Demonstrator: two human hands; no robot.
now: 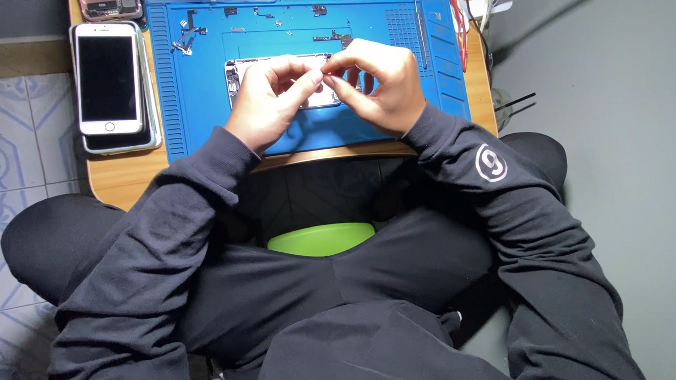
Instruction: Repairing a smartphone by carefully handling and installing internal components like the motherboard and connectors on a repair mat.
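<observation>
Green stool (321, 238) shows between black-clad knees. Above it, left hand (269, 101) and right hand (383, 87) meet fingertip to fingertip, pinching something too small to identify, over an opened phone (236, 75) on the blue mat (200, 105). White phone (108, 77) lies left; loose parts (184, 39) behind.

just one view here, a head cam looking pretty much straight down from above the seated person, close in. Lap and dark sleeves fill the near half, the blue work mat (200, 105) on the small wooden table (120, 179) sits at the far edge, cut off at the top. Tiled floor left, probably grey floor right
</observation>
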